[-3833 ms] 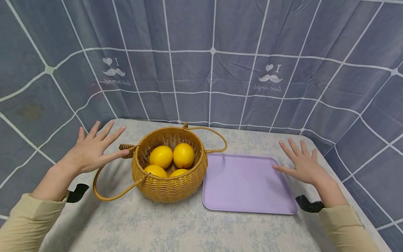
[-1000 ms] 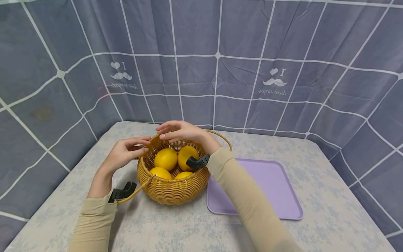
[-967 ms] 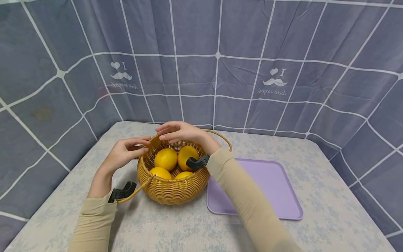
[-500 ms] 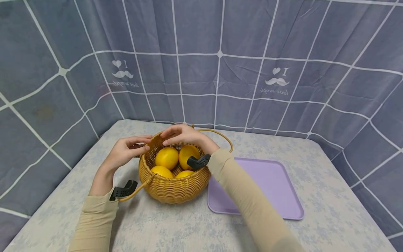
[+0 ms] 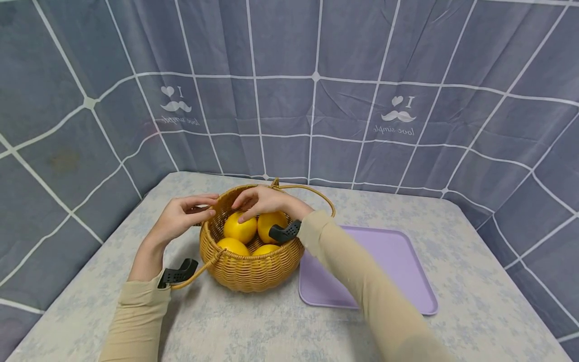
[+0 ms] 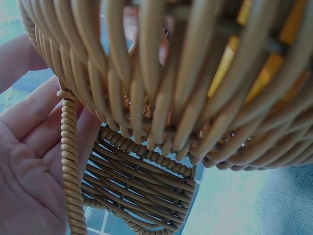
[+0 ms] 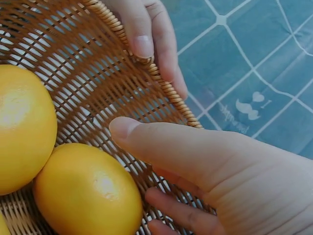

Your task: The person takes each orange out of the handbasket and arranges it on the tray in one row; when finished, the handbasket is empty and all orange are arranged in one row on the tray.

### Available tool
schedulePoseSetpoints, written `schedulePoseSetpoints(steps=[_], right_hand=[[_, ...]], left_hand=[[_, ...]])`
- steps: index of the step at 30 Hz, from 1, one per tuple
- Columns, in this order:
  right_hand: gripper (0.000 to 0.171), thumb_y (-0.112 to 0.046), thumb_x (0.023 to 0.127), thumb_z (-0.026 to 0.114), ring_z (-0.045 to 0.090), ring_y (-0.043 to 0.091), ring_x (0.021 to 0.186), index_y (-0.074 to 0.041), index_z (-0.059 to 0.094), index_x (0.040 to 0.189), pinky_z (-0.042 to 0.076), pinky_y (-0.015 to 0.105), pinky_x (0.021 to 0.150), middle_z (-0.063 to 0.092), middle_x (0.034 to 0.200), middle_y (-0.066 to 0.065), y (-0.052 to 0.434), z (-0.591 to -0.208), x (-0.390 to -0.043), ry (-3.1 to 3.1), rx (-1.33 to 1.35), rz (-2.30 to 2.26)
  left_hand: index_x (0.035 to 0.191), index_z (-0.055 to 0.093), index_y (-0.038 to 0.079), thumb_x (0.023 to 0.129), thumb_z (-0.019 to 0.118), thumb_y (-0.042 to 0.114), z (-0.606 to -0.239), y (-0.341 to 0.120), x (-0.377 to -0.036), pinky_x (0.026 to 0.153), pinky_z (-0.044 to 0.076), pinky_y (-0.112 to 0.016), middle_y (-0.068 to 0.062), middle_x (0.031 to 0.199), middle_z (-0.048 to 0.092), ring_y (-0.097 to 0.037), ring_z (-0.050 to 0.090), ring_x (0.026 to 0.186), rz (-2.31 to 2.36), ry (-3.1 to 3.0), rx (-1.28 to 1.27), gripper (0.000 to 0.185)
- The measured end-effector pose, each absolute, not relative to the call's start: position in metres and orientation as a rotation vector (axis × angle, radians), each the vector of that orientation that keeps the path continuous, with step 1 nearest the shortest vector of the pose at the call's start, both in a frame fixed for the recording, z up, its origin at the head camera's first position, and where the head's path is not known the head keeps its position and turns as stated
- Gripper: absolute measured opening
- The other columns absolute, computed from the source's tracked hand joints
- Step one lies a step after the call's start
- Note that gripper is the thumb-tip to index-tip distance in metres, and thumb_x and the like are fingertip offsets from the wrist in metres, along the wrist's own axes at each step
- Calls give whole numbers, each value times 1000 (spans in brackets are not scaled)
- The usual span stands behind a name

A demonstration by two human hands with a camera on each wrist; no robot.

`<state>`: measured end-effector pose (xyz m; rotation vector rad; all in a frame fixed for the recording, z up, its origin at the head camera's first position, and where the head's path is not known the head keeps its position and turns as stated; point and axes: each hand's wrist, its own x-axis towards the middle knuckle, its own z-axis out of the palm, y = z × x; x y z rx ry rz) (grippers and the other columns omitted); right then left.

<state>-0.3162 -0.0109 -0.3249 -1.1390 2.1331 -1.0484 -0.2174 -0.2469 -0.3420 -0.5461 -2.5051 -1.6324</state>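
A brown wicker basket (image 5: 251, 274) with several yellow, rounded citrus-like fruits inside stands left of the middle of the table. At its left rim, my left hand (image 5: 174, 217) holds on; the right wrist view has its thumb at the rim and the other fingers past it. My right hand (image 5: 267, 200) reaches in over the back of the basket, its fingers loosely bent and holding nothing. In the right wrist view its thumb (image 7: 146, 139) hangs close above one fruit (image 7: 88, 191), and the other fingers point down along the basket wall.
A lilac tray (image 5: 375, 271) lies right of the basket, partly under my right sleeve. One looped handle (image 5: 312, 189) sticks out at the back right, another (image 5: 199, 274) runs by my left wrist. A grey-blue checked curtain (image 5: 289, 100) hangs behind the table.
From wide apart, both hands have come to the basket. Over the last second my right hand has sunk from above the back rim into the basket's mouth; the left has stayed at the rim.
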Motion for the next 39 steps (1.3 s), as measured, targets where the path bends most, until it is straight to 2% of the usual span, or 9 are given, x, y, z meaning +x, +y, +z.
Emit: schedulePoseSetpoints(steps=[6, 10, 18, 22, 31, 39], right_hand=[[40, -17, 81, 75, 51, 13, 114, -9, 63, 119, 39, 23, 97, 61, 119, -1, -12, -328, -318, 2171, -1201, -880], [44, -21, 80, 76, 46, 13, 118, -13, 62, 122, 36, 25, 99, 58, 123, -5, -14, -329, -319, 2194, -1246, -747], [60, -22, 82, 74, 35, 18, 130, -16, 50, 136, 30, 29, 104, 44, 140, -1, -14, -328, -317, 2200, -1217, -591], [65, -21, 83, 73, 35, 17, 129, -17, 45, 141, 31, 27, 102, 40, 144, 0, -14, -328, -316, 2172, -1204, -577], [60, -23, 84, 71, 38, 11, 126, -20, 48, 140, 32, 24, 101, 42, 143, -3, -14, -325, -321, 2151, -1238, -537], [56, -14, 85, 69, 35, 18, 129, -13, 50, 138, 31, 27, 102, 42, 142, 6, -16, -328, -324, 2194, -1290, -497]], left_hand=[[116, 63, -4, 90, 66, 17, -342, -247, -217, 72, 53, -25, -19, 133, 51, -7, 62, 94, -1624, -2514, -546, 34], [116, 64, -4, 90, 65, 17, -342, -247, -217, 72, 53, -24, -19, 133, 51, -7, 62, 95, -1618, -2513, -547, 34], [115, 64, -4, 89, 66, 17, -342, -245, -217, 71, 53, -23, -17, 131, 53, -6, 62, 95, -1620, -2502, -533, 33], [115, 64, -5, 89, 66, 17, -342, -245, -217, 72, 53, -23, -18, 132, 53, -5, 61, 97, -1628, -2500, -525, 33], [116, 63, -6, 90, 65, 15, -339, -245, -218, 73, 52, -22, -18, 132, 52, -5, 60, 97, -1642, -2495, -530, 33], [115, 64, -6, 89, 66, 14, -338, -244, -218, 70, 52, -22, -18, 131, 53, -7, 61, 93, -1667, -2482, -526, 32]])
